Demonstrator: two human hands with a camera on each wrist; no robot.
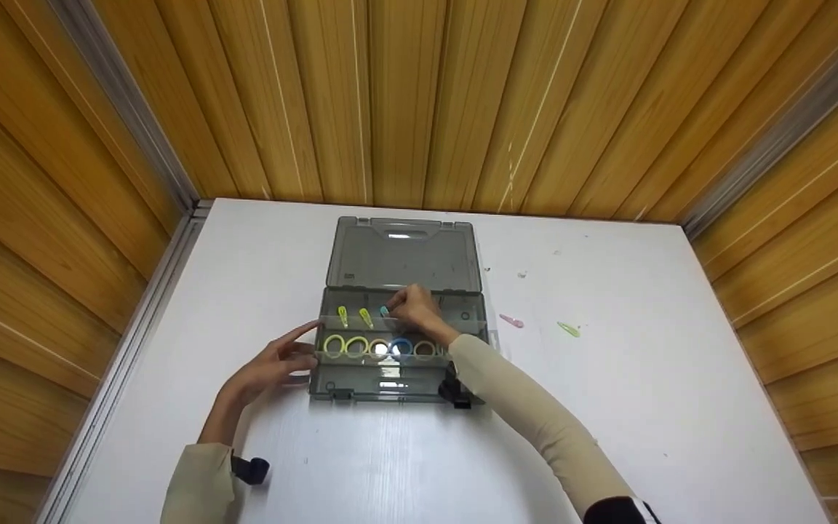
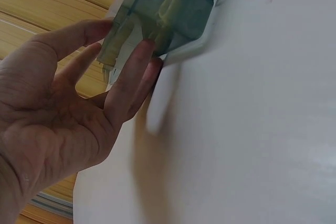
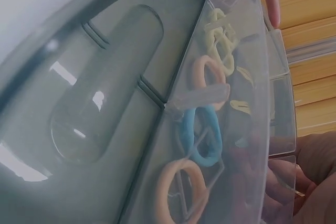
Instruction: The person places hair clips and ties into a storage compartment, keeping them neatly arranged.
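A grey see-through box (image 1: 397, 380) lies with its lid (image 1: 404, 255) folded back. My right hand (image 1: 416, 309) reaches into the back row, its curled fingers pinching a small blue hair clip (image 1: 384, 311). To the left of it sit two yellow hair clips (image 1: 366, 317) in the same row. Several hair ties, among them a blue hair tie (image 3: 202, 135) and a peach hair tie (image 3: 181, 192), fill the middle row. My left hand (image 1: 270, 367) touches the box's left side with its fingers spread, at the wall (image 2: 178, 14) in the left wrist view.
On the white table (image 1: 361, 466), a pink hair clip (image 1: 511, 321) and a green hair clip (image 1: 569, 330) lie right of the box. Small bits (image 1: 522, 275) are scattered behind them. Wood-look panels (image 1: 404, 109) enclose the table's back and sides.
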